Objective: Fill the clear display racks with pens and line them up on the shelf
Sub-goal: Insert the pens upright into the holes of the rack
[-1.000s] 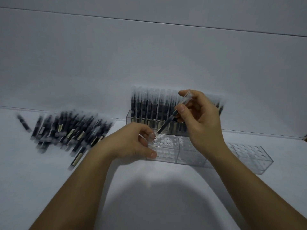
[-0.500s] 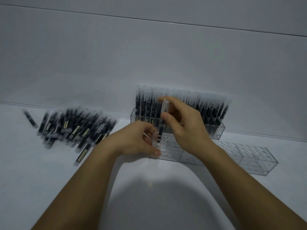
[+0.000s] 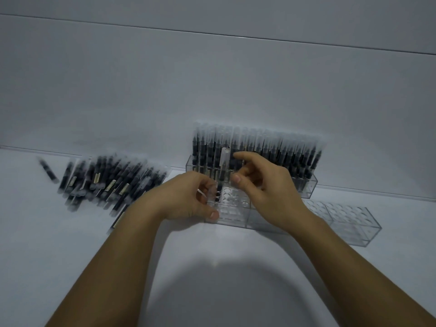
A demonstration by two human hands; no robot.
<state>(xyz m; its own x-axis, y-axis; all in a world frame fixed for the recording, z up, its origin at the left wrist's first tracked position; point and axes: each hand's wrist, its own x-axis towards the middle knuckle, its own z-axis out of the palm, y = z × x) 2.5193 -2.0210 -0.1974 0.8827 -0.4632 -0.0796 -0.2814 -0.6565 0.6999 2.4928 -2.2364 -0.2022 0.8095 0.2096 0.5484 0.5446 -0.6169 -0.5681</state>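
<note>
A long clear rack with round holes lies in front of me on the white shelf. One black pen with a clear cap stands upright in a hole at its left end. My left hand grips that left end, thumb on the front wall. My right hand hovers just right of the pen, its thumb and forefinger spread and apart from it. Behind stands a second clear rack packed with upright pens. A heap of loose pens lies to the left.
A single stray pen lies left of the heap. The white back wall rises directly behind the full rack. Bare white shelf surface spreads between my forearms.
My right hand brought the pen from a slant to upright, lowered it into the left end hole and let go. My left hand kept its hold on the rack.
</note>
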